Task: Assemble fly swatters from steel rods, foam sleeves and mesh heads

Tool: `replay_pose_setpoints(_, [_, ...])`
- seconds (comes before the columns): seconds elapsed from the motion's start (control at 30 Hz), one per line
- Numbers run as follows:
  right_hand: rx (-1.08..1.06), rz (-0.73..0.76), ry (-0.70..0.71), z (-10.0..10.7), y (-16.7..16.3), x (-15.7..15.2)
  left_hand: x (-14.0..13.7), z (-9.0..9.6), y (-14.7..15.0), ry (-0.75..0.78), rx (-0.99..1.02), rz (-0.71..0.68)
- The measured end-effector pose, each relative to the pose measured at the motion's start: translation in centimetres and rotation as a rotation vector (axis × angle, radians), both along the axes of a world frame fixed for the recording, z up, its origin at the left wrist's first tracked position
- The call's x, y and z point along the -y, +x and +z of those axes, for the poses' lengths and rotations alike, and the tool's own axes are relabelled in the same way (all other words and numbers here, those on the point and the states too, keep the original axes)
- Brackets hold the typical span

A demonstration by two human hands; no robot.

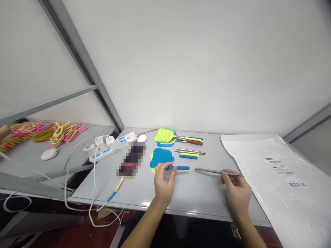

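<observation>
In my left hand (164, 181) is a blue handle sleeve (183, 168), pinched between thumb and fingers and pointing right. My right hand (236, 189) grips a thin metal rod (208, 170) whose free tip points left at the sleeve, with a small gap between the two. Just behind my left hand lie blue fly swatter heads (162, 156) over a yellow-green one (152, 169). Beside them are metal rods (190, 151), a yellow-green sleeve (190, 155) and another blue sleeve (188, 156). Several swatters with handles attached (165, 135) are stacked near the wall.
A large white plastic mailer (258, 155) with a label covers the right side. At left are a blurred-out phone-like object (131, 160), power strips (103, 151) and white cables (94, 186). Colourful cord bundles (66, 132) and a person's hand (4, 132) are beyond the frame post.
</observation>
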State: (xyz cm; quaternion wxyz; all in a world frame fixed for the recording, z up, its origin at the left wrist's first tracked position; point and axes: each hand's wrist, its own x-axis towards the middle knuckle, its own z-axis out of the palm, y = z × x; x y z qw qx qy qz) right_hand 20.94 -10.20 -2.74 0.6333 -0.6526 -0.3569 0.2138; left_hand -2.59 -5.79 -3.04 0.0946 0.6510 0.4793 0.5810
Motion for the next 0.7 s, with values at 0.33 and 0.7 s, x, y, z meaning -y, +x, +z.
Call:
replay_pose_setpoints(0.33, [-0.037,-0.093,0.145,-0.2,-0.1,-1.0,-0.5,0.2,1.3,-0.078,0.206,-0.273])
replay_pose_setpoints(0.7, [-0.141,-0.003,0.532,7.5,-1.5,-4.6,-4.0,1.7,7.9,-0.363,0.068,-0.626])
